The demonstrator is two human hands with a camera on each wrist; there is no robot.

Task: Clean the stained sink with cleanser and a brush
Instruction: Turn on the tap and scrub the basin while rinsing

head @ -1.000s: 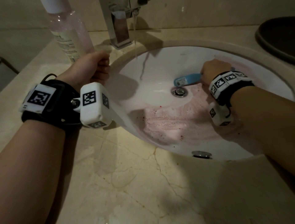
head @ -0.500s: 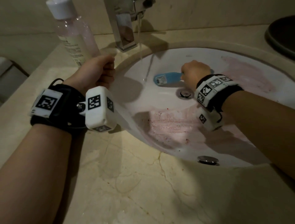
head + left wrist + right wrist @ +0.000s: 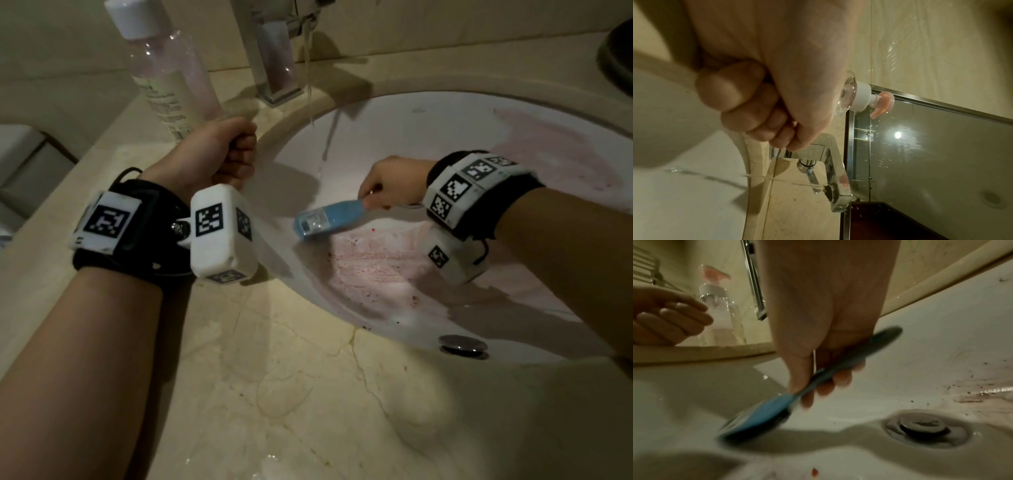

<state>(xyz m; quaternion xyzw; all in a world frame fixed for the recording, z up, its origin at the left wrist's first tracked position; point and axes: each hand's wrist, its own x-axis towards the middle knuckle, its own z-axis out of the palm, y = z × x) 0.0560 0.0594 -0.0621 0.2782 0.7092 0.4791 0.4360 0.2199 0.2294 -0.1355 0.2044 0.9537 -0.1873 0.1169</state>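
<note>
At the left of the head frame my left hand (image 3: 219,154) is curled into a loose fist holding nothing, hovering at the sink (image 3: 394,113) rim just beside the cleanser bottle (image 3: 171,85) in the upper left. Right of centre, my right hand (image 3: 394,183) grips the handle of the blue brush (image 3: 325,219), its head low in the basin among pink stains (image 3: 373,263). Water (image 3: 308,68) runs from the faucet (image 3: 270,44) at the top.

Brush (image 3: 764,415): head motion-blurred in right wrist view, bristles indistinct. Pump bottle (image 3: 164,68): top cropped in head view; label illegible. Faucet (image 3: 270,51): upper part cropped.
</note>
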